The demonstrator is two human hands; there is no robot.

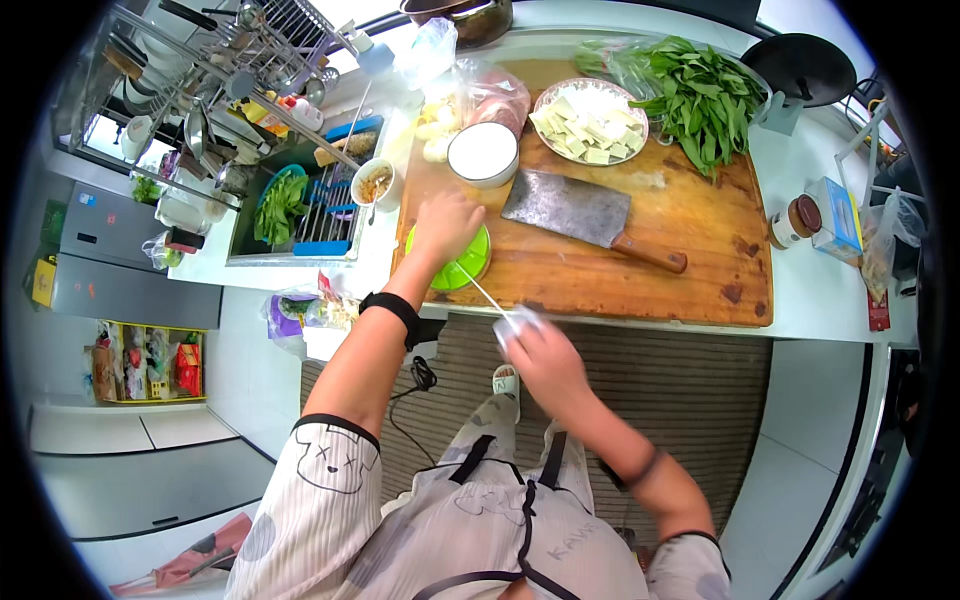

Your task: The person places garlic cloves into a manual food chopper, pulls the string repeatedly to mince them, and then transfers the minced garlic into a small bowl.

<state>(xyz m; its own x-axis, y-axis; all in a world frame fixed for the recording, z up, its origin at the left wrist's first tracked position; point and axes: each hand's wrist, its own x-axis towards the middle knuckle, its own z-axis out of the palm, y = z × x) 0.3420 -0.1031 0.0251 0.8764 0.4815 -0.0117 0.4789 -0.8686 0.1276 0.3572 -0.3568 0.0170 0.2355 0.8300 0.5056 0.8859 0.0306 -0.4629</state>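
Note:
My left hand [448,223] presses down over the green lid of a pull-cord food chopper [471,259] at the left front of the wooden chopping board [712,289]. A taut white cord runs from the chopper to its whitish pull handle [517,322], which my right hand [546,360] grips beyond the board's front edge; the handle is blurred. Behind the chopper stands a white bowl [484,154]. To the right lies a cleaver [574,208] with a wooden handle, and behind it a plate [636,133] of pale cut slices, possibly tofu.
Leafy greens [701,97] lie at the board's back right. Peeled garlic-like pieces [435,129] and bagged meat [499,101] sit at the back left. A cup with a spoon [377,186] stands beside the sink [247,225]. A jar [795,221] is right of the board.

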